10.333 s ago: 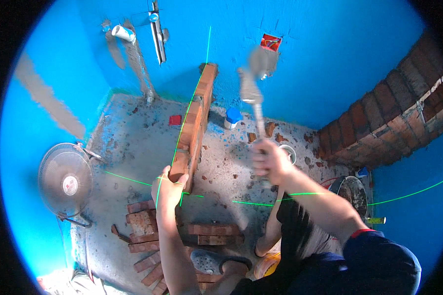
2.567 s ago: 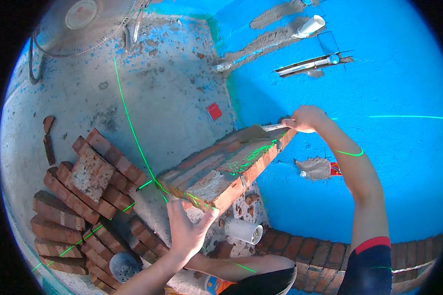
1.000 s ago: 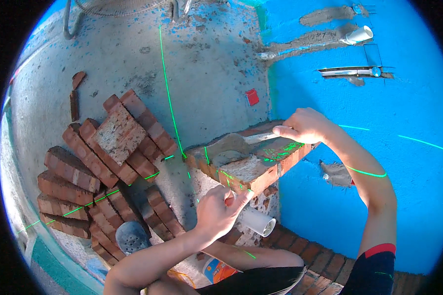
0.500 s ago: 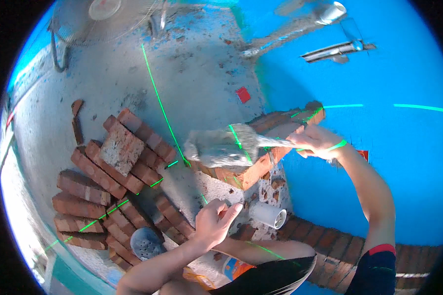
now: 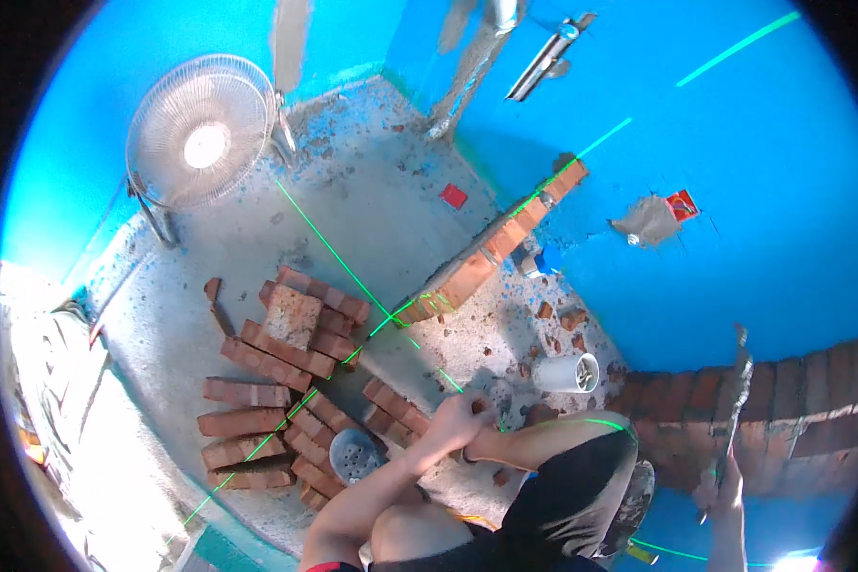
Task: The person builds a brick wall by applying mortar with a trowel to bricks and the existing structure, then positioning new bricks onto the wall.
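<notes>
Low brick partition and hands, seen from above. The partition (image 5: 491, 250) stands on the bare floor (image 5: 353, 195), its long axis running from the floor's edge at the blue wall (image 5: 734, 238) out to a free end near the middle of the floor. Green laser lines (image 5: 338, 250) cross beside that free end. The left hand (image 5: 462, 421) is the nearer of the two: it lies off the free end, on the side away from the blue wall, apart from the brickwork and close by the person's bent leg (image 5: 553, 436). Its fingers are curled; whether they close on anything cannot be told. The right hand (image 5: 711, 489) is well apart from the partition, off to the person's right beyond a dark bucket (image 5: 636, 503). It grasps a trowel (image 5: 738, 391), seen nearly edge-on with the tip raised in front of a brick ledge (image 5: 672, 400); blur hides the exact grip. The partition thus lies ahead and to the left of the right hand. Loose bricks (image 5: 248, 394) fan out across the floor to the left of the left hand; a white cylinder (image 5: 564, 374) lies on its side between the partition and the brick ledge.
</notes>
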The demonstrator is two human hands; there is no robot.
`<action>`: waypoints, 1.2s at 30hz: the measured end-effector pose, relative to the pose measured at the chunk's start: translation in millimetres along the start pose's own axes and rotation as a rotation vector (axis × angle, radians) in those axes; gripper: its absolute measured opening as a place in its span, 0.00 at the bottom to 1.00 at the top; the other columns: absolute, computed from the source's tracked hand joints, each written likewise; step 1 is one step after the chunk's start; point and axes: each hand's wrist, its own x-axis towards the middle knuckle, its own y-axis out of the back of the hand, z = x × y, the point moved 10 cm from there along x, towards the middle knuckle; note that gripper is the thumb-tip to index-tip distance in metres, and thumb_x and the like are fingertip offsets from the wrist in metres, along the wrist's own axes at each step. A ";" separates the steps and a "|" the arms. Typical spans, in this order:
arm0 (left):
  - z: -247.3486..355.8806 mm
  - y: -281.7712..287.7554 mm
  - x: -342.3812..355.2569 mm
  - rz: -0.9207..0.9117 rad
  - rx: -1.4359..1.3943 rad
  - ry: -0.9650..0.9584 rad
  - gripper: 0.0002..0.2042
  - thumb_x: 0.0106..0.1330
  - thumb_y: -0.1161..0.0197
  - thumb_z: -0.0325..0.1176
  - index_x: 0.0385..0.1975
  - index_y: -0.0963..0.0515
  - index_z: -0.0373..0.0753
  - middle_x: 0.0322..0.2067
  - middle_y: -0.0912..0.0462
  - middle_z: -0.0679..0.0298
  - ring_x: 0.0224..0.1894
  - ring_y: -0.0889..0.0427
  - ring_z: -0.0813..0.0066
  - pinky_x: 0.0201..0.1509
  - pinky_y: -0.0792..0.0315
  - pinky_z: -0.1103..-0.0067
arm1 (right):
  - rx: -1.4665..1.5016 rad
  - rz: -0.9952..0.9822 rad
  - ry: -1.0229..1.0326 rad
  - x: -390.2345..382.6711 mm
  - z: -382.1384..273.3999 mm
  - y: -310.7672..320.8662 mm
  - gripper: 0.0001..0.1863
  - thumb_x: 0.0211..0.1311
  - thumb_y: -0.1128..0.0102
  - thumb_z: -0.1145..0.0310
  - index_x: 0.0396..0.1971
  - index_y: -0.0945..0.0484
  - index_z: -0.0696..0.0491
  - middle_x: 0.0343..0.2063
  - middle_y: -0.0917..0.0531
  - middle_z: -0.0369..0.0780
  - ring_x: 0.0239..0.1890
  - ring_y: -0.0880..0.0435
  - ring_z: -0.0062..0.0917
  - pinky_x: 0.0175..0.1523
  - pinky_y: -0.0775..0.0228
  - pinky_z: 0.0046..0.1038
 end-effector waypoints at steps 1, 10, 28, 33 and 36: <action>-5.4 1.4 -0.7 0.014 0.073 0.045 0.18 0.54 0.32 0.47 0.32 0.19 0.38 0.26 0.17 0.55 0.29 0.18 0.66 0.36 0.27 0.70 | 0.128 -0.076 -0.018 -21.1 24.0 16.5 0.30 0.69 0.61 0.39 0.18 0.29 0.48 0.05 0.36 0.34 0.03 0.42 0.23 0.09 0.52 0.27; -59.6 82.3 -43.0 0.249 0.194 -0.069 0.08 0.59 0.38 0.28 0.36 0.20 0.32 0.32 0.16 0.59 0.34 0.19 0.73 0.41 0.25 0.77 | 0.168 0.486 0.265 -148.7 77.5 85.2 0.22 0.72 0.56 0.47 0.29 0.30 0.51 0.10 0.39 0.30 0.08 0.44 0.16 0.14 0.53 0.21; -185.2 117.0 -63.8 0.269 0.031 0.094 0.15 0.54 0.32 0.26 0.42 0.23 0.34 0.33 0.19 0.60 0.34 0.20 0.72 0.42 0.25 0.77 | -0.336 0.464 -0.464 -135.7 301.5 107.6 0.22 0.70 0.53 0.50 0.28 0.31 0.55 0.18 0.28 0.36 0.23 0.23 0.21 0.27 0.30 0.28; -134.1 127.4 -80.4 0.395 0.271 -0.126 0.14 0.53 0.31 0.28 0.40 0.21 0.36 0.32 0.18 0.61 0.35 0.19 0.72 0.43 0.25 0.76 | -0.260 0.680 -0.252 -142.0 246.5 107.6 0.18 0.67 0.48 0.56 0.38 0.23 0.59 0.24 0.22 0.43 0.27 0.22 0.28 0.36 0.26 0.30; -85.5 138.7 -87.2 0.492 0.405 -0.312 0.13 0.53 0.30 0.29 0.39 0.20 0.37 0.31 0.17 0.61 0.35 0.19 0.72 0.44 0.25 0.76 | -0.444 0.642 -0.027 -139.2 272.4 119.4 0.18 0.71 0.52 0.59 0.30 0.27 0.59 0.16 0.29 0.35 0.20 0.32 0.19 0.27 0.36 0.28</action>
